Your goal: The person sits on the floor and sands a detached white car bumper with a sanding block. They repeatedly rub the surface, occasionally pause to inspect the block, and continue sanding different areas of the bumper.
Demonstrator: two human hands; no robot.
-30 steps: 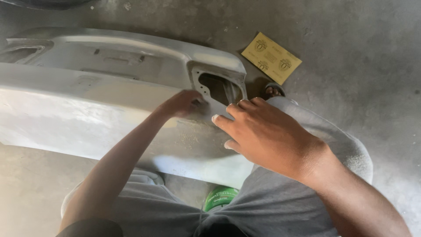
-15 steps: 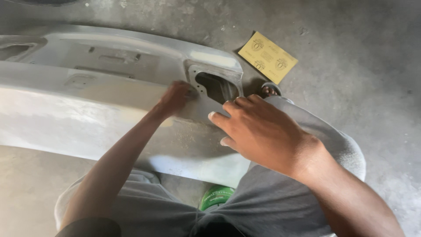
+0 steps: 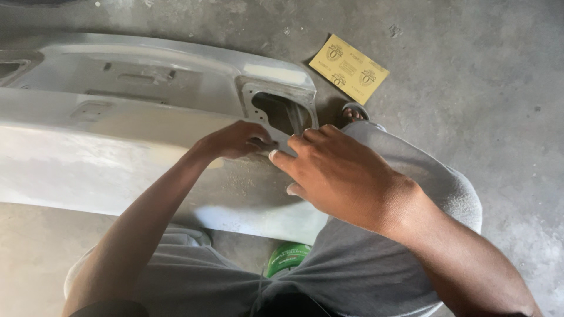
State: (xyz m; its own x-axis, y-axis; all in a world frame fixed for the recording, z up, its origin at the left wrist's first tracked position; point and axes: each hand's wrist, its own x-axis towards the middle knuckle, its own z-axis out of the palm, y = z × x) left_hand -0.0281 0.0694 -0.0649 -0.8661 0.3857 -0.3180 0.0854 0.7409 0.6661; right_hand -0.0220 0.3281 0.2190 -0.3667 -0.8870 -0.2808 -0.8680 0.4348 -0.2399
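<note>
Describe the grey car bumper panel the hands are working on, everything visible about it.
The bumper panel is a long, pale grey moulded body part, matt and dusty, with lighter patches that look like filler or primer. It lies across the concrete floor, running off the left edge. Near its right end is a roughly rectangular cut-out with a raised frame; its upper face carries ribs and small slots. The left hand presses on it just below the cut-out, and the right hand rests fingers on the same spot. Its right end lies against the person's knee.

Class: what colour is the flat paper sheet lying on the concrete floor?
Yellow paper sheet with darker printed marks; head view.
</note>
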